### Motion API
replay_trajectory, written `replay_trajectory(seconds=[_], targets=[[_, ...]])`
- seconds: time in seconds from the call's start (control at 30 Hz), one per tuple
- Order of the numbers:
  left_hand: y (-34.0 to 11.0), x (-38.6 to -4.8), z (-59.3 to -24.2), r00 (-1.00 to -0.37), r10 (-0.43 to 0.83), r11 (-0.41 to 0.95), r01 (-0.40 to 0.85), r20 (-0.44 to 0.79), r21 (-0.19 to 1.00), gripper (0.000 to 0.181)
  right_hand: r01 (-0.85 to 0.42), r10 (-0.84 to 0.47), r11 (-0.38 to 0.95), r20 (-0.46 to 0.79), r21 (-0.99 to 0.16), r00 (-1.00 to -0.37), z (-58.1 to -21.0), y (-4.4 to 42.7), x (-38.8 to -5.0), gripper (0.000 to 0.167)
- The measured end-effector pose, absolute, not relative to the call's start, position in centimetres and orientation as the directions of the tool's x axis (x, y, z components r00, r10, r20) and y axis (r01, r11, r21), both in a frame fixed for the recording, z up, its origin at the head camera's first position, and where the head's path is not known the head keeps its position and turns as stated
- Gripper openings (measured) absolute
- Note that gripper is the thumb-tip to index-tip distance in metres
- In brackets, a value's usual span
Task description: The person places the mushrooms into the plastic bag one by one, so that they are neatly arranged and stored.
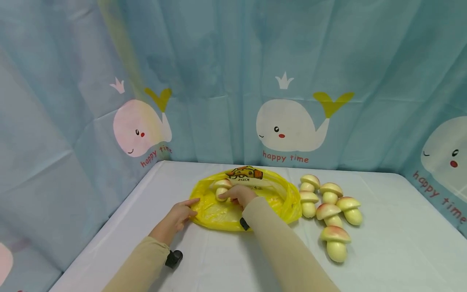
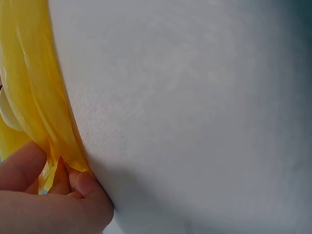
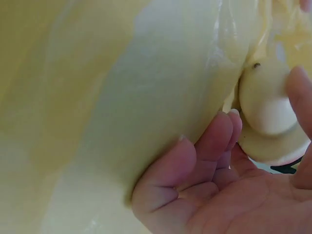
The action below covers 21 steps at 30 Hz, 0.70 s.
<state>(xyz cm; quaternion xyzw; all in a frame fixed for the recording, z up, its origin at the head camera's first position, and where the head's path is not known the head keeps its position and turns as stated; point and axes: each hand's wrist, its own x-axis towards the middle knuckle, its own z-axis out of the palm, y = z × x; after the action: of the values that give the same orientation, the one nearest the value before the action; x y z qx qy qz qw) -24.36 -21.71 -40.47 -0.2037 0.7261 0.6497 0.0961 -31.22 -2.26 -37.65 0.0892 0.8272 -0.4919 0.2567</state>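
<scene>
A yellow plastic bag [image 1: 215, 214] lies on the table with its mouth spread wide. At its left side my left hand [image 1: 181, 213] pinches the rim, and the left wrist view shows the film [image 2: 36, 83] gathered between thumb and fingers. Inside the bag, my right hand [image 1: 243, 194] holds a toy mushroom [image 1: 222, 184] by its pale stem, cap up. In the right wrist view the thumb [image 3: 300, 97] lies against the stem [image 3: 268, 100], while other fingers curl below; part of the grip is hidden.
Several more toy mushrooms [image 1: 330, 211] with reddish caps stand or lean in a cluster right of the bag. The white table [image 1: 219, 259] meets a blue whale-print curtain [image 1: 211, 81] at the back and sides.
</scene>
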Motion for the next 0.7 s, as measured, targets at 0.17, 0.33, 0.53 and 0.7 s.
replay_trajectory(seconds=[0.17, 0.33, 0.53, 0.7], targets=[[-21.7, -24.5, -40.6, -0.894, -0.177, 0.076, -0.43, -0.412, 0.9, 0.052, 0.363, -0.132, 0.493, -0.48, -0.791, -0.867, -37.9, -2.3, -31.2, 0.042], [-21.7, -24.6, -40.6, -0.892, -0.182, 0.076, -0.433, -0.414, 0.898, 0.052, 0.367, -0.13, 0.503, -0.488, -0.783, -0.863, -37.7, -2.1, -31.2, 0.043], [-21.8, -24.5, -40.7, -0.896, -0.175, 0.074, -0.425, -0.407, 0.902, 0.053, 0.373, -0.121, 0.513, -0.495, -0.773, -0.86, -37.6, -1.6, -31.0, 0.042], [-21.6, -24.5, -40.5, -0.895, -0.18, 0.09, -0.429, -0.409, 0.899, 0.052, 0.402, -0.141, 0.429, -0.5, -0.809, -0.855, -37.9, -1.0, -31.0, 0.053]])
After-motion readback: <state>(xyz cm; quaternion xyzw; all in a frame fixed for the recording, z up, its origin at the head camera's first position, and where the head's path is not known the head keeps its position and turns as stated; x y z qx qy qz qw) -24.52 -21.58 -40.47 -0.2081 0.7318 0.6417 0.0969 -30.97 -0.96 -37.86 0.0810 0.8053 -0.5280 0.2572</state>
